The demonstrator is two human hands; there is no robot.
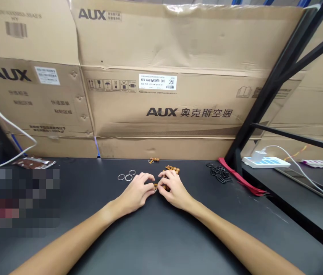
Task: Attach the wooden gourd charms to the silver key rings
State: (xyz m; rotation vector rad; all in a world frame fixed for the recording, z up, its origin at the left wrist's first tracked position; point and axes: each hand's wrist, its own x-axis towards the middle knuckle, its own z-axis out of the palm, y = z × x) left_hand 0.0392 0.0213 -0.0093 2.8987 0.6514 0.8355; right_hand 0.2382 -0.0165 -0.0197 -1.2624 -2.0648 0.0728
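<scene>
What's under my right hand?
Orange-brown beads show just beyond the right hand, with a few partly visible inside its curled grip. Anything directly beneath it is covered, so I can't tell.

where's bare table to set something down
Bare black tabletop lies between the forearms, and from the right hand rightward to the black rings. It's crowded around the fingers, with brown beads behind the right hand and silver rings beside the left.
</scene>
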